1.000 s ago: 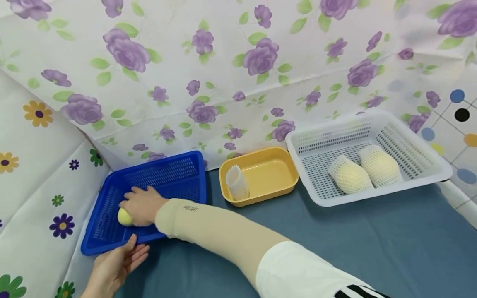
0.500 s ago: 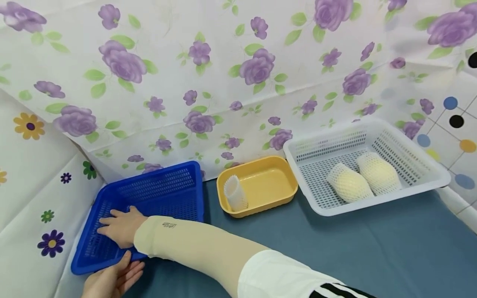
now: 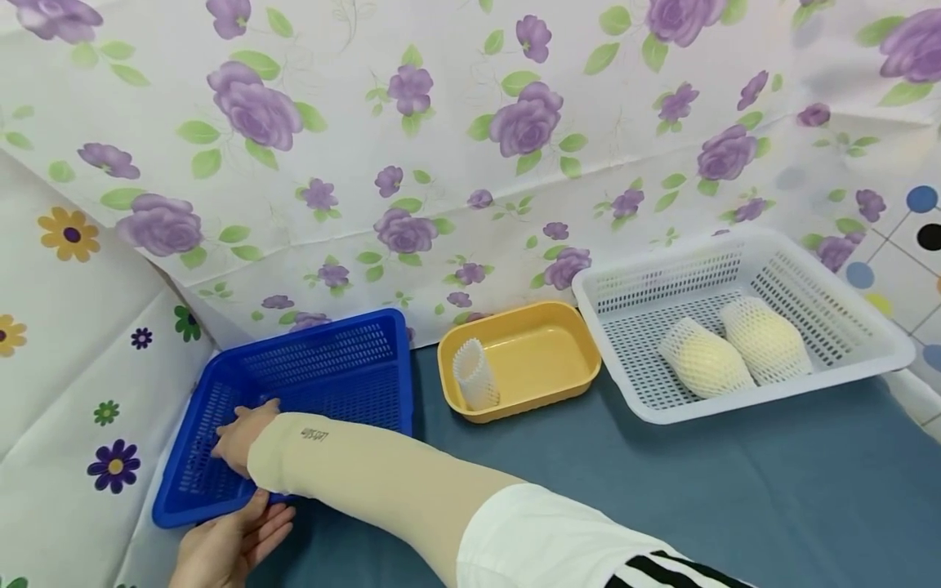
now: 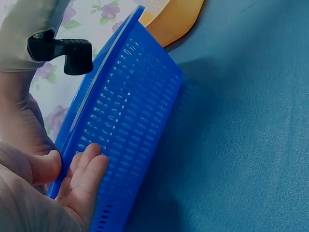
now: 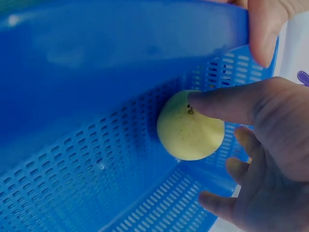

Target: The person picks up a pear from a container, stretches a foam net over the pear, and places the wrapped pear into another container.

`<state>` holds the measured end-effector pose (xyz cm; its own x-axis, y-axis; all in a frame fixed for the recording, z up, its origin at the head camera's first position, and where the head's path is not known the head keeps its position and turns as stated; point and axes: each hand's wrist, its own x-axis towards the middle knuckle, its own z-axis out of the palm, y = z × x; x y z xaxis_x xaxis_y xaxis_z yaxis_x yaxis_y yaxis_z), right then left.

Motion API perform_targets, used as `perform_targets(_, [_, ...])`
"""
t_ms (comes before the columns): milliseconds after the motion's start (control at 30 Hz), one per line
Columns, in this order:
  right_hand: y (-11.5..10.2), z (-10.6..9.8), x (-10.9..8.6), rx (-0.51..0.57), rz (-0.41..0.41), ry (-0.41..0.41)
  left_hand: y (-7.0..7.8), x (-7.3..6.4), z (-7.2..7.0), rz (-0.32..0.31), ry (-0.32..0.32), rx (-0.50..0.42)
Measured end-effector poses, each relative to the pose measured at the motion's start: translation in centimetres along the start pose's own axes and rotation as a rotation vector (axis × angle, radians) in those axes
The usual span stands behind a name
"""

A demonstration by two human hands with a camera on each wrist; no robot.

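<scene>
At the left, a blue perforated basket stands near the fabric wall. My left hand holds its near rim, thumb over the edge and fingers against the outer wall in the left wrist view. Inside the basket is my right hand, partly covered by its own sleeve. A round, pale yellow-green fruit with small specks lies at the basket's corner in the right wrist view. The right thumb touches the fruit, while the other fingers are spread apart beside it. The head view hides the fruit.
A yellow tray holds a white foam net sleeve. To its right, a white basket contains two pale fruits in foam nets. Flowered fabric rises behind; a blue-grey cloth covers the table.
My right hand has moved leftward and deeper into the blue basket's near-left part. The fruit, visible beside it one second ago, is now hidden in the head view. The left hand stays at the rim.
</scene>
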<state>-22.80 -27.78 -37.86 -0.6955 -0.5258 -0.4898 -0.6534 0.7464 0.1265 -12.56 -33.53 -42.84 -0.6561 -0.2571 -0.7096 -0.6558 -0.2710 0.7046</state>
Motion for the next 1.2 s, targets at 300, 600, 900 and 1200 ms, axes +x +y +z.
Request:
perform_targets(300, [0.3, 0.9, 0.1, 0.000, 0.032, -0.031, -0.5, 0.1, 0.8, 0.010, 0.027, 0.004])
perform_targets(600, [1.4, 0.9, -1.1, -0.035, 0.028, 0.062, -0.3, -0.3, 1.0, 0.026, 0.037, 0.004])
perform_targets(900, [1.9, 0.5, -1.9, 0.005, 0.063, 0.045, -0.1, -0.5, 0.9, 0.028, 0.075, 0.003])
perform_targets(1200, [2.4, 0.9, -2.5, -0.073, 0.035, 0.026, -0.2, -0.5, 1.2, 0.040, 0.107, 0.017])
